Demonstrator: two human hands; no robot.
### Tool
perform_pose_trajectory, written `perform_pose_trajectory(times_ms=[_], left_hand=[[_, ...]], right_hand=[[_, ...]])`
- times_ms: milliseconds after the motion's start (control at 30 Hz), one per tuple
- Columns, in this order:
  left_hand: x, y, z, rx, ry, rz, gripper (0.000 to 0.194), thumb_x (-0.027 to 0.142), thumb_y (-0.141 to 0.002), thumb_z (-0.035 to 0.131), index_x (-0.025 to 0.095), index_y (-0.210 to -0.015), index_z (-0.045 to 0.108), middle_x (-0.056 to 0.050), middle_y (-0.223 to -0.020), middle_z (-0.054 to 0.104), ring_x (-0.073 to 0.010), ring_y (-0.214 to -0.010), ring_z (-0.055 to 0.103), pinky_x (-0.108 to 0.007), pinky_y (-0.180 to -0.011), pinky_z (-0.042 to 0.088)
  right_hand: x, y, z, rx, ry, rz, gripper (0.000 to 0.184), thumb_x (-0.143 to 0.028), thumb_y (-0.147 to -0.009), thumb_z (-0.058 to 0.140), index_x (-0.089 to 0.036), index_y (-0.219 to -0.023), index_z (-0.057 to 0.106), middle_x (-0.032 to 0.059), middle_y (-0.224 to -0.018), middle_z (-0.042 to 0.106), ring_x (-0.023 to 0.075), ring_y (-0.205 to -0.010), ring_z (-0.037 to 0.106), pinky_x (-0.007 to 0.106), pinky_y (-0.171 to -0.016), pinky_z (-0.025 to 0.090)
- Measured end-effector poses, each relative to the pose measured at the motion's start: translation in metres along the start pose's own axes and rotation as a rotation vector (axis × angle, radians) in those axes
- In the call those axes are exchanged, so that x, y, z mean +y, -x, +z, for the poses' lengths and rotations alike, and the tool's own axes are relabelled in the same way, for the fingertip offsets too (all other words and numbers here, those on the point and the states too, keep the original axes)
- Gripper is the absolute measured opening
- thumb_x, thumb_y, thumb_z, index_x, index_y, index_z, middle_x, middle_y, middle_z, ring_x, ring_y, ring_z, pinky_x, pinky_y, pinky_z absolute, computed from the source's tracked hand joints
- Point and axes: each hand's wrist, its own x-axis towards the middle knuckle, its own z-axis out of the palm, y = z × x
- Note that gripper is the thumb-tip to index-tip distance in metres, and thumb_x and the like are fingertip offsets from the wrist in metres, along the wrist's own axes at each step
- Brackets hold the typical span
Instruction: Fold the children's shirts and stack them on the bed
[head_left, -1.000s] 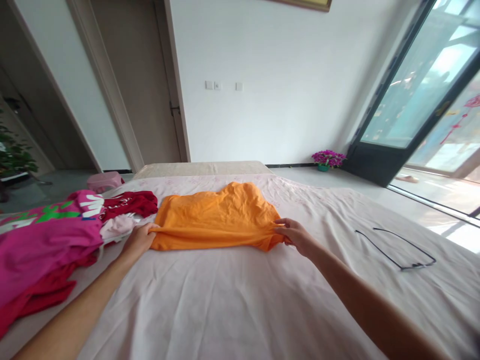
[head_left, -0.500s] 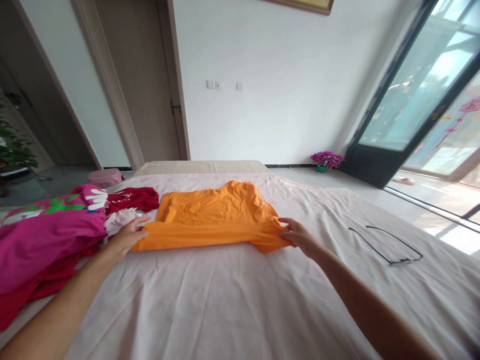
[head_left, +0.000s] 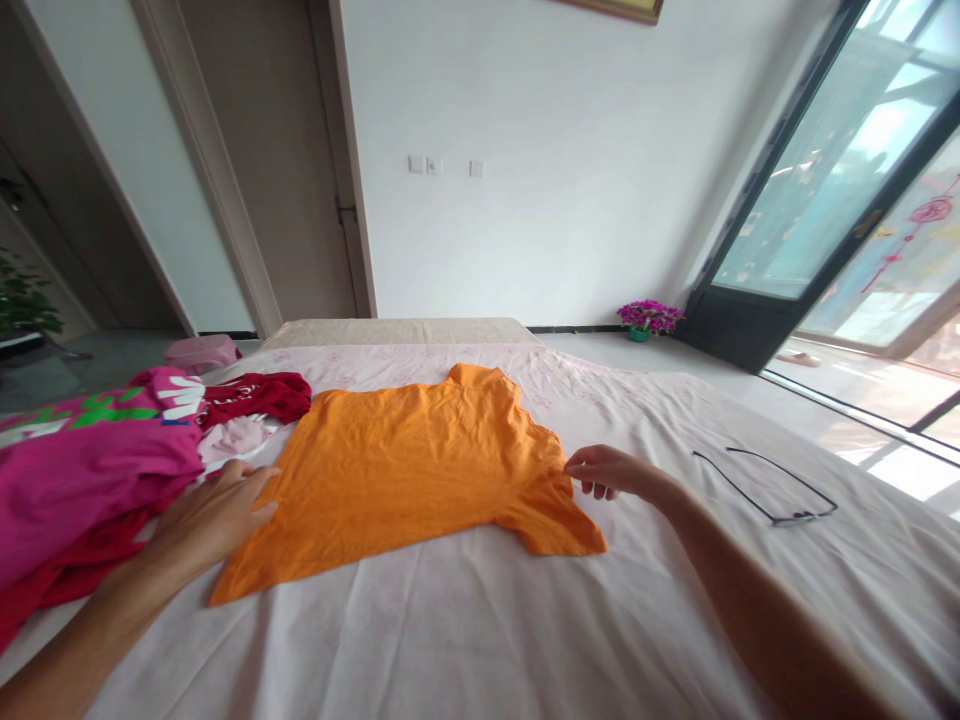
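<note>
Orange shirt: an orange short-sleeved cloth shirt [head_left: 405, 460] lies spread and lightly creased on the bed, between its far edge and the near side; hem to the left, one sleeve pointing to the near right.
Left hand: the left hand [head_left: 225, 508] is at the shirt's left edge, fingers apart, their tips over the cloth.
Right hand: the right hand [head_left: 606, 470] reaches the shirt's right edge, fingers bent and close together, fingertips touching the cloth; whether they pinch it, I cannot tell.
Bed: covered with a pale pink sheet [head_left: 420, 640], flower-printed along the far edge.
Clothes pile: toward the bed's left side, a magenta garment with green and white print [head_left: 90, 480], a dark red garment with white lettering [head_left: 259, 397] and a pale pink cloth [head_left: 234, 438] lie heaped beside the left hand.
Glasses: thin dark-framed glasses [head_left: 804, 516] rest, arms unfolded, toward the bed's right edge, well apart from the shirt.
</note>
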Motion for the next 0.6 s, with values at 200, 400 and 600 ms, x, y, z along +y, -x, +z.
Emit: perform_pose_trajectory(times_ms=[200,400,600], left_hand=[[0.078,-0.044,0.007,-0.048,-0.009,0.117,0.054,0.046,-0.091,0.035,0.016,-0.131,0.053,-0.014,-0.133,0.057,-0.0259,-0.124,0.054,-0.036,-0.104,0.041],[0.090,-0.056,0.045,-0.123,-0.065,-0.062,0.064,0.048,-0.095,0.028,0.014,-0.147,0.040,-0.020,-0.149,0.041,-0.0324,-0.138,0.038,-0.047,-0.110,0.030],[0.078,-0.045,0.054,-0.123,-0.162,-0.136,0.063,0.051,-0.095,0.026,0.021,-0.150,0.037,-0.018,-0.155,0.033,-0.0361,-0.143,0.028,-0.056,-0.109,0.024]], right_hand=[[-0.026,-0.058,0.015,0.406,0.256,0.162,0.059,-0.050,-0.087,0.051,-0.019,-0.137,0.048,0.0136,-0.113,0.069,0.0230,-0.087,0.068,0.033,-0.072,0.050],[-0.020,-0.067,0.039,0.568,0.396,0.117,0.045,-0.029,-0.085,0.048,-0.028,-0.130,0.056,0.0080,-0.112,0.070,0.0258,-0.102,0.064,0.032,-0.078,0.044],[0.004,-0.054,0.028,0.572,0.401,0.174,0.039,-0.036,-0.089,0.047,-0.028,-0.124,0.060,0.0056,-0.109,0.070,0.0240,-0.097,0.064,0.032,-0.075,0.044]])
